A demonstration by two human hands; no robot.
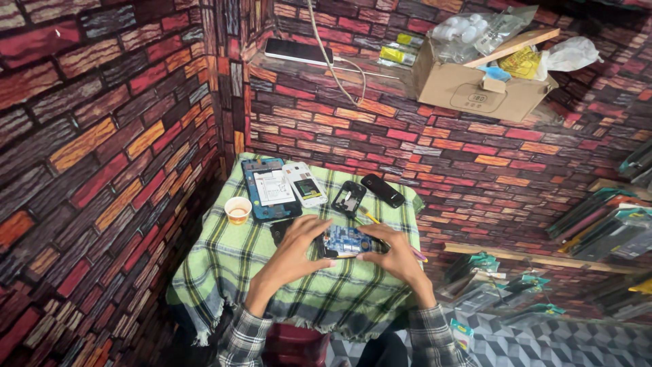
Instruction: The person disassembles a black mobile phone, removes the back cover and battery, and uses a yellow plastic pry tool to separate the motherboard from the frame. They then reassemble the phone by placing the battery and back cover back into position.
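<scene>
both my hands on the opened phone (345, 242) | left hand (293, 253) grips its 9 o'clock end, right hand (396, 255) the 3 | long axis sideways | cup (238, 209) at 10

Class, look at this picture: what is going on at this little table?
A person in a plaid shirt holds an opened phone, its circuit board showing, between the left hand and right hand over a green checked cloth. Beyond it on the cloth lie an opened tablet, a white phone, a black frame, a black phone and a small cup.
</scene>
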